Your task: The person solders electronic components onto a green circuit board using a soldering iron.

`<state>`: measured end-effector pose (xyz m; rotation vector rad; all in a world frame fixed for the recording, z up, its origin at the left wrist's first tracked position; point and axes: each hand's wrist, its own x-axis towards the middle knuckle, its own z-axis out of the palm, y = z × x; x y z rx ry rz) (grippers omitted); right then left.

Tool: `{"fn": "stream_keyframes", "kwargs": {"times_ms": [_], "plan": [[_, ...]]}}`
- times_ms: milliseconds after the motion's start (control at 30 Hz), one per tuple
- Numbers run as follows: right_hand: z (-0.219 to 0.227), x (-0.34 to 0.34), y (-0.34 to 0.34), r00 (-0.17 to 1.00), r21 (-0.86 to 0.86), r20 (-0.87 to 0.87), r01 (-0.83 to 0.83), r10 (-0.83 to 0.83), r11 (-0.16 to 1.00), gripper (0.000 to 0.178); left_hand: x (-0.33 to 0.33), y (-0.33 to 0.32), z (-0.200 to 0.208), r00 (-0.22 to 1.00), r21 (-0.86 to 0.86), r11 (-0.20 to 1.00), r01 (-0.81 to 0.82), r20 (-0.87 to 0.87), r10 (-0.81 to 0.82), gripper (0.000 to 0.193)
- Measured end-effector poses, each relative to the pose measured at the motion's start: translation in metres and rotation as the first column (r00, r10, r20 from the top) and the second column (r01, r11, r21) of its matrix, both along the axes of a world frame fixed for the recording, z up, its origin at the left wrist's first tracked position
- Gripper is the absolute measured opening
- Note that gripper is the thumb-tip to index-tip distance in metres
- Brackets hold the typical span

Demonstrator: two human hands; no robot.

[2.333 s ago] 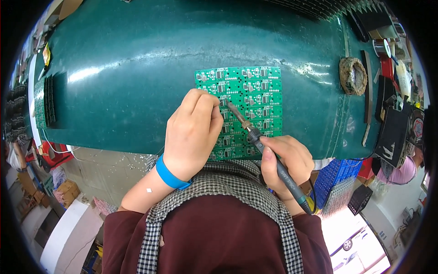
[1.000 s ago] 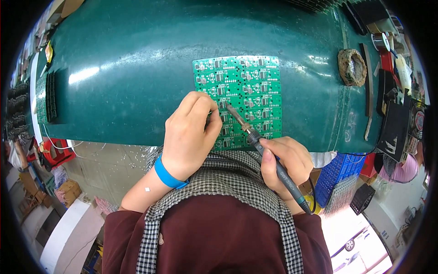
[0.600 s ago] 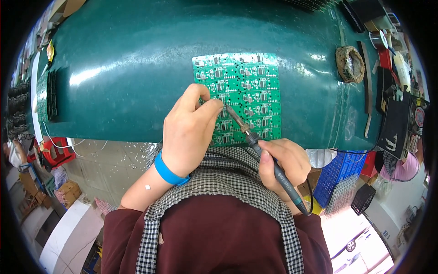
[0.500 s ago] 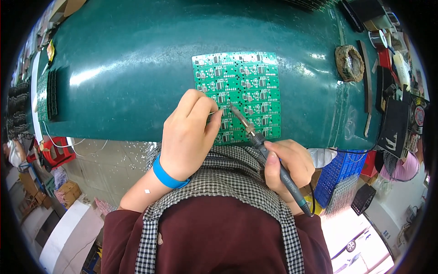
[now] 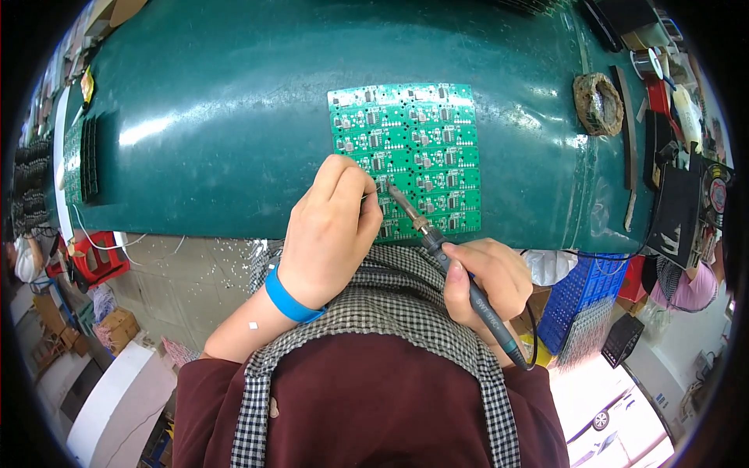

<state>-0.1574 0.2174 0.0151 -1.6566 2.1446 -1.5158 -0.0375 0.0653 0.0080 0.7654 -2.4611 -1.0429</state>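
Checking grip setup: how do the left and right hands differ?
The left hand pinches over the green panel; the right hand grips a soldering iron off the panel's near edge. The left hand has a blue wristband at its wrist; none shows by the right hand. Both are ungloved.

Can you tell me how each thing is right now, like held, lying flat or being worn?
Green circuit board sheet: lying flat, in one piece.
Soldering iron: held in the right hand, tip pointing at the board; hot or cold, can't tell.
Right hand: closed around the iron.
Left hand: fingers curled over the board; grip hidden.
Blue wristband: worn.
Checked apron: worn.
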Motion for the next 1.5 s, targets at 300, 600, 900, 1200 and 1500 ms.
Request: {"fn": "stream_keyframes", "kwargs": {"times_ms": [300, 600, 900, 1200, 1500], "plan": [[0.002, 0.005, 0.008, 1.0, 0.003, -0.025, 0.006, -0.006, 1.0, 0.012, 0.004, 0.003, 0.001, 1.0, -0.094, 0.995, 0.029, -0.006, -0.03, 0.013], [0.0, 0.007, 0.016, 1.0, -0.049, -0.012, 0.009, -0.01, 0.999, 0.011, 0.014, 0.011, 0.003, 0.999, 0.021, 0.999, 0.037, -0.004, -0.037, 0.016], [-0.002, 0.012, 0.016, 0.999, -0.029, -0.04, 0.015, -0.016, 0.999, 0.012, 0.011, 0.015, -0.002, 1.0, -0.008, 1.0, 0.01, -0.028, -0.01, 0.015], [-0.001, 0.014, 0.026, 1.0, -0.066, -0.026, 0.014, -0.016, 0.998, 0.011, 0.017, 0.016, -0.004, 0.998, -0.108, 0.994, 0.027, -0.056, -0.034, 0.014], [-0.002, 0.018, 0.031, 1.0, -0.085, -0.017, 0.004, -0.006, 0.996, 0.01, 0.023, 0.025, 0.002, 0.999, 0.002, 0.999, 0.033, -0.02, -0.033, 0.016]]}}
